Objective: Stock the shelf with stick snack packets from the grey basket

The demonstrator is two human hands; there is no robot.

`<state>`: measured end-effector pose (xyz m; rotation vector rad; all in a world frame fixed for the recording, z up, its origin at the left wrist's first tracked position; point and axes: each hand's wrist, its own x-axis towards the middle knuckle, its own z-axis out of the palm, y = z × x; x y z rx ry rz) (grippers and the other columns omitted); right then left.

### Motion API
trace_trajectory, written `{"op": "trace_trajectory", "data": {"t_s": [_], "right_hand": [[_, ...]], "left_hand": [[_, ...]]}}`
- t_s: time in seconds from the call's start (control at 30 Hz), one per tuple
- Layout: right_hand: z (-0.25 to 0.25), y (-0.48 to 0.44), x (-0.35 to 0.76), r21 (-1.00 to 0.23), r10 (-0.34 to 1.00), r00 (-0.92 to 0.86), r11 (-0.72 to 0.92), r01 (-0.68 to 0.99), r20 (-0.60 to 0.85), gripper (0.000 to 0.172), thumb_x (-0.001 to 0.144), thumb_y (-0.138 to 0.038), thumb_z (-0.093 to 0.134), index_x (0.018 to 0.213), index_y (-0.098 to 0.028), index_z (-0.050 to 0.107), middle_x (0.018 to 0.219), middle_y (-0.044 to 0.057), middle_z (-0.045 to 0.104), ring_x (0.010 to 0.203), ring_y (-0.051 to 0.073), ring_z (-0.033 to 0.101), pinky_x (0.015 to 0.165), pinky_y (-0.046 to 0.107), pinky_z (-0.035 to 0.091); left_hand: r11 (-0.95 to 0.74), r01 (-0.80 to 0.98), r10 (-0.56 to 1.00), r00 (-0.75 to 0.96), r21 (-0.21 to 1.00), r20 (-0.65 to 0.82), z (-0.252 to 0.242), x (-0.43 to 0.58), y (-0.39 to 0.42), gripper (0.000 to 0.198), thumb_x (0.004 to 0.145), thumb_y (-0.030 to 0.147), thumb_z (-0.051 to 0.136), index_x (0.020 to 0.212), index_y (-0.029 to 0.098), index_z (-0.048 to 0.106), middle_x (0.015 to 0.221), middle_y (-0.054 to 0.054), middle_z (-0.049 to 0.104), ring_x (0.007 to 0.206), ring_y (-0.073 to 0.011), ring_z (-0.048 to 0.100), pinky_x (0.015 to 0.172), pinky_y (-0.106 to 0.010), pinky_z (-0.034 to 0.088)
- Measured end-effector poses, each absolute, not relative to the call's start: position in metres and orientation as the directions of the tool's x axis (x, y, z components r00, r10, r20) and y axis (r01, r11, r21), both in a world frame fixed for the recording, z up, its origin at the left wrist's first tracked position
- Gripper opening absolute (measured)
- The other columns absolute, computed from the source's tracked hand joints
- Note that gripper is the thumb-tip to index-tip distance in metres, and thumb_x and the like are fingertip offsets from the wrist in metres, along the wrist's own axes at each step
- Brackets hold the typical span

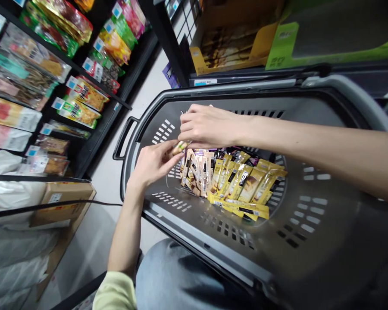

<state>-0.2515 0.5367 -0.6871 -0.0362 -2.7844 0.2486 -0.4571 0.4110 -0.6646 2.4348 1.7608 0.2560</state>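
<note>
Head view: over grey perforated plastic basket (pixel 261 241), pinching a shiny yellowish packet (pixel 180 147) in left hand (pixel 151 165), likely for its smallness; right hand (pixel 210 125) curled alongside, cannot tell on what. On basket's floor, narrow yellow sachets (pixel 242 183) and pale-pink sachets (pixel 198 168), probably corralled by walls.

A single head-camera view, forward and down into the grey basket (pixel 265 245) from close above

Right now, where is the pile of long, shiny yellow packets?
In the head view, the pile of long, shiny yellow packets lies right of centre at the bottom of the grey plastic basket, just right of the slim pale pink packets.
</note>
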Motion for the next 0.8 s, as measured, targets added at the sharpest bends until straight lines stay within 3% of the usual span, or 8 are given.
{"op": "trace_trajectory", "data": {"t_s": [0.23, 0.33, 0.4, 0.47, 0.53, 0.6, 0.7, 0.8], "right_hand": [[-0.684, 0.534, -0.252, -0.193, 0.115, -0.905, 0.981, 0.037, 0.409, 0.018, 0.097, -0.026, 0.058, 0.111, -0.020, 0.066, 0.114, 0.003, 0.066, 0.125, 0.028, 0.047, 0.108, 0.052, 0.030], [-0.681, 0.535, -0.250, -0.261, 0.245, -0.789, 0.959, 0.112, 0.563, 0.050, 0.089, -0.036, 0.069, 0.135, -0.021, 0.055, 0.144, 0.007, 0.052, 0.139, 0.035, 0.036, 0.114, 0.059, 0.024], [-0.681, 0.534, -0.251, -0.408, 0.403, -0.669, 0.899, 0.161, 0.624, 0.077, 0.079, -0.038, 0.080, 0.146, -0.022, 0.046, 0.156, 0.010, 0.040, 0.144, 0.038, 0.032, 0.116, 0.060, 0.027], [-0.682, 0.529, -0.255, -0.622, 0.597, -0.550, 0.764, 0.169, 0.584, 0.091, 0.069, -0.033, 0.087, 0.149, -0.022, 0.043, 0.158, 0.012, 0.038, 0.143, 0.039, 0.035, 0.115, 0.058, 0.035], [-0.683, 0.522, -0.260, -0.833, 0.752, -0.505, 0.543, 0.109, 0.424, 0.083, 0.068, -0.026, 0.087, 0.143, -0.020, 0.052, 0.148, 0.014, 0.050, 0.134, 0.038, 0.049, 0.109, 0.056, 0.046], [-0.684, 0.515, -0.264, -0.966, 0.780, -0.591, 0.258, 0.007, 0.204, 0.057, 0.073, -0.024, 0.083, 0.126, -0.017, 0.066, 0.127, 0.015, 0.067, 0.115, 0.033, 0.064, 0.098, 0.052, 0.056], [-0.686, 0.507, -0.268, -0.992, 0.681, -0.732, -0.073, -0.104, 0.027, 0.023, 0.076, -0.023, 0.080, 0.098, -0.016, 0.076, 0.098, 0.012, 0.076, 0.091, 0.026, 0.072, 0.083, 0.043, 0.063], [-0.686, 0.506, -0.268, -0.979, 0.698, -0.716, -0.147, -0.143, 0.000, 0.016, 0.072, -0.017, 0.083, 0.087, -0.017, 0.077, 0.092, 0.010, 0.077, 0.085, 0.022, 0.072, 0.078, 0.036, 0.064]], "left_hand": [[-0.239, 0.935, 0.970, 0.244, 0.263, 0.014, -0.663, -0.453, 0.412, 0.036, 0.100, 0.048, 0.050, 0.095, 0.017, 0.068, 0.073, 0.000, 0.067, 0.060, -0.0121, 0.055, 0.060, -0.025, 0.035], [-0.172, 0.922, 0.985, 0.161, 0.346, 0.060, -0.660, -0.451, 0.411, 0.038, 0.099, 0.049, 0.050, 0.087, 0.017, 0.066, 0.073, -0.001, 0.068, 0.062, -0.0124, 0.058, 0.060, -0.024, 0.037], [-0.102, 0.876, 0.995, 0.080, 0.471, 0.066, -0.660, -0.451, 0.411, 0.037, 0.099, 0.050, 0.051, 0.091, 0.017, 0.066, 0.078, -0.002, 0.072, 0.066, -0.0134, 0.062, 0.060, -0.024, 0.040], [-0.041, 0.805, 0.998, 0.009, 0.592, 0.057, -0.661, -0.452, 0.410, 0.036, 0.098, 0.051, 0.053, 0.093, 0.018, 0.066, 0.080, -0.003, 0.073, 0.069, -0.0144, 0.065, 0.061, -0.023, 0.044], [-0.005, 0.746, 0.999, -0.031, 0.666, 0.043, -0.663, -0.453, 0.410, 0.036, 0.096, 0.052, 0.056, 0.091, 0.018, 0.064, 0.081, -0.003, 0.073, 0.072, -0.0153, 0.067, 0.062, -0.023, 0.047], [0.011, 0.714, 0.999, -0.044, 0.700, 0.030, -0.664, -0.454, 0.410, 0.036, 0.094, 0.052, 0.060, 0.088, 0.017, 0.063, 0.081, -0.004, 0.073, 0.073, -0.0159, 0.068, 0.063, -0.023, 0.049], [0.011, 0.702, 0.999, -0.042, 0.712, 0.025, -0.664, -0.453, 0.410, 0.036, 0.092, 0.053, 0.062, 0.086, 0.017, 0.064, 0.079, -0.004, 0.073, 0.072, -0.0159, 0.069, 0.064, -0.023, 0.050], [-0.009, 0.717, 0.999, -0.028, 0.697, 0.042, -0.662, -0.450, 0.410, 0.037, 0.093, 0.053, 0.061, 0.089, 0.017, 0.067, 0.077, -0.003, 0.073, 0.069, -0.0148, 0.067, 0.060, -0.022, 0.048]]}}
